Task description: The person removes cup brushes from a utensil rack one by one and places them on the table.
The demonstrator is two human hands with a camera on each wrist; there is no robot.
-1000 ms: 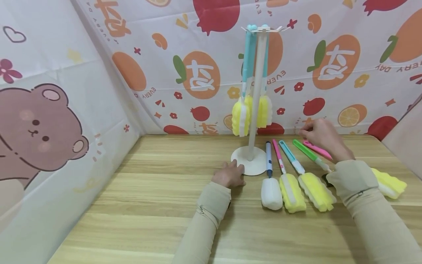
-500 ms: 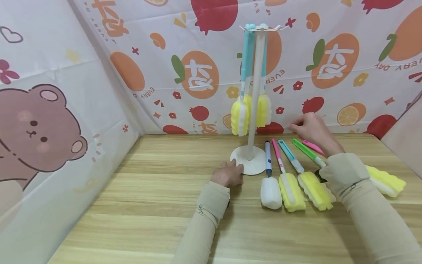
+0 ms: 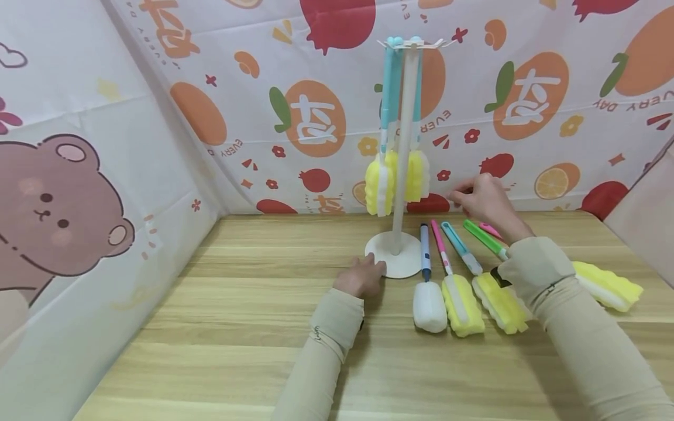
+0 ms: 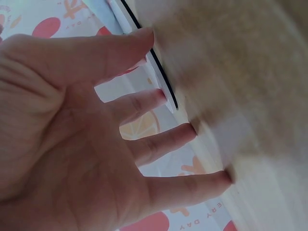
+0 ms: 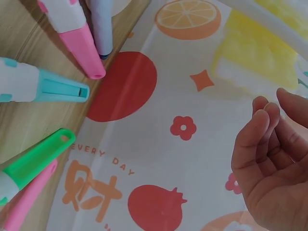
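The wood-grained table (image 3: 210,345) bears a white stand (image 3: 403,152) and, beside it, sponge brushes (image 3: 463,307).

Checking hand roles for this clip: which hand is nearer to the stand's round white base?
Left. The left hand is right at the base, its fingers touching the rim; the right hand is raised in the air, off to the base's right.

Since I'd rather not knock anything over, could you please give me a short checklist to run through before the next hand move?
1. Brush stand upright: ok.
2. Left hand touching the stand's white base: ok, at its edge.
3. Right hand free: ok, it holds nothing.
4. Right-side hooks bare: ok.
5. Green handle clear of the pink handle beside it: cannot tell, they overlap in view.
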